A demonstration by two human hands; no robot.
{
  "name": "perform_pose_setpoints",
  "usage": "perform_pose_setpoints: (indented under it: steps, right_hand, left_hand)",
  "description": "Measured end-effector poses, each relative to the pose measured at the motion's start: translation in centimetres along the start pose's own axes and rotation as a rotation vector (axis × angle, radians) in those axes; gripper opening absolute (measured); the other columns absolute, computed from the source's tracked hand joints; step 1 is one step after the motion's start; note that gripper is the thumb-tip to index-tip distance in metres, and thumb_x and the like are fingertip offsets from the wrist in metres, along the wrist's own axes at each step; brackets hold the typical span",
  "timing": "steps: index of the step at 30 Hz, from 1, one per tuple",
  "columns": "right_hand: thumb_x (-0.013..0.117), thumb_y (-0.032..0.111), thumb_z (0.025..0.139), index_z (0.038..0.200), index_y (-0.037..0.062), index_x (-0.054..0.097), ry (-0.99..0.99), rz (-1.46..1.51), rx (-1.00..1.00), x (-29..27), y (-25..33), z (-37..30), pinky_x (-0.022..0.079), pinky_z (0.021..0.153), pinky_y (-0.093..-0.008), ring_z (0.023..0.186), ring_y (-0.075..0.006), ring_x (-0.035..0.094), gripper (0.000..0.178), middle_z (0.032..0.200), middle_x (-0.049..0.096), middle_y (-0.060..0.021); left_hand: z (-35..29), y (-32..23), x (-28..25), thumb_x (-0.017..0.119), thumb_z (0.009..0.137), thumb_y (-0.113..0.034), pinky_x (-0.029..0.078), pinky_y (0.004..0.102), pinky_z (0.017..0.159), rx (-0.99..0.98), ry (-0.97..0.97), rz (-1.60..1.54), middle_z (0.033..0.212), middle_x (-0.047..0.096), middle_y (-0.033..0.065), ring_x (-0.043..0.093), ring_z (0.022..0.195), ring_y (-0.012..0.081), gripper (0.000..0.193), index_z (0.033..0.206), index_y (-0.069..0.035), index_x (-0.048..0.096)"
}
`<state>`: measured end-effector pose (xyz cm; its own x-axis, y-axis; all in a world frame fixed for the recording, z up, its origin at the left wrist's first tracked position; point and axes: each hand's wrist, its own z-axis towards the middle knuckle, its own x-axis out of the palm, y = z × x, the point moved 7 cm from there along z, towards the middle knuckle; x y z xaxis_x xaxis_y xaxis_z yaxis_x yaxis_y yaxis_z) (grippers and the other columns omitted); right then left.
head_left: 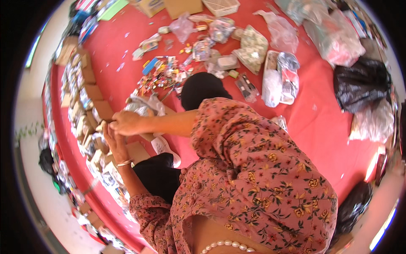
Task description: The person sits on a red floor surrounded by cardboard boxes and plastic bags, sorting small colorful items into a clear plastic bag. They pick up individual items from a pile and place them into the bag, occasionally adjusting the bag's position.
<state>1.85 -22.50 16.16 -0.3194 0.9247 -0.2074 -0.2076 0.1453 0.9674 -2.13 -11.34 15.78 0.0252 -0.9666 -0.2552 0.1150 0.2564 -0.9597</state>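
My right hand [129,123] reaches across to the left, its fingers curled and pressed together against the fingertips of my left hand [116,144]. The left hand, with a bracelet at its wrist, is raised with its fingers bent toward the right one. Whatever is pinched between them is too small and too hidden to name. Both hands are over the edge of a row of open cardboard boxes [101,109] filled with small goods. Just beyond the right forearm lies a crumpled clear plastic bag [154,103].
A heap of small colourful pieces [165,76] lies on the red floor covering [321,148] ahead. Near it are filled plastic bags [252,48] and a white tray [271,99] with bagged things. Black plastic bags [361,84] stand at the right. A white basket [222,7] is at the back.
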Motion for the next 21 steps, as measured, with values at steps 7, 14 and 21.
perform_pose_setpoints:
  steps: [7,14,21]
  right_hand:
    - [0.046,0.032,0.076,0.091,-0.0022,0.058,-0.381,-0.453,0.187,-1.6,1.1,-3.6,0.046,0.07,-0.0435,0.076,-0.0355,0.059,0.039,0.079,0.06,-0.0217]
    - [0.05,0.023,0.071,0.087,0.0017,0.059,-0.109,-0.117,0.031,-1.2,2.0,-0.4,0.047,0.068,-0.0424,0.077,-0.0352,0.059,0.028,0.078,0.061,-0.0184]
    - [0.053,0.018,0.068,0.074,0.0032,0.061,-0.116,-0.303,-0.306,-2.6,3.9,2.3,0.047,0.064,-0.0402,0.072,-0.0327,0.059,0.018,0.072,0.061,-0.016]
  left_hand:
    - [1.7,4.3,4.9,0.038,0.077,-0.048,0.018,0.0576,0.098,-0.407,-0.136,-0.894,0.132,0.028,0.0144,0.025,0.121,0.0403,0.063,0.126,-0.008,0.032]
    - [4.6,6.5,-0.4,0.037,0.082,-0.038,0.023,0.0493,0.096,-0.425,0.195,-1.117,0.128,0.034,0.0206,0.028,0.119,0.0338,0.054,0.124,-0.004,0.036]
    - [5.5,11.6,-6.7,0.043,0.082,-0.021,0.037,0.0417,0.087,-0.535,-0.2,-1.067,0.121,0.044,0.0169,0.043,0.106,0.0269,0.047,0.123,0.002,0.037]
